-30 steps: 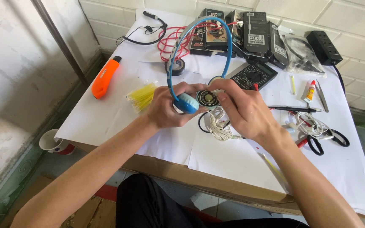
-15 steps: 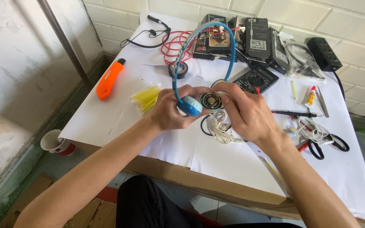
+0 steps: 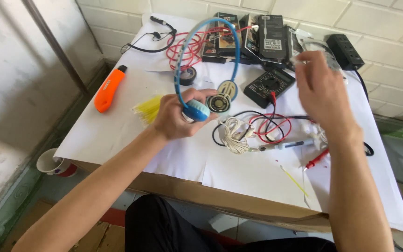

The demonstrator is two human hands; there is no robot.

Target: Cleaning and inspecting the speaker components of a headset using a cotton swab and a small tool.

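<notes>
Several dark rectangular packages [image 3: 257, 39] with pale labels line the table's far edge. Left hand [image 3: 176, 116] grips the blue headphones [image 3: 197, 109] by one earcup above the white paper [image 3: 239, 172]. Right hand [image 3: 323, 91] hovers blurred, seemingly loose and empty, near the black multimeter [image 3: 269, 86].

One blue headset [image 3: 197, 60] sits near the center, with one orange utility knife [image 3: 109, 88] at nine o'clock and one black multimeter [image 3: 269, 86] at one o'clock. One roll of black tape [image 3: 187, 75], one bundle of yellow ties [image 3: 148, 108] and one white cord coil [image 3: 232, 135] also lie on the tabletop [image 3: 117, 135]. One black power strip [image 3: 346, 51] is at two o'clock, one cup [image 3: 52, 164] at eight.
</notes>
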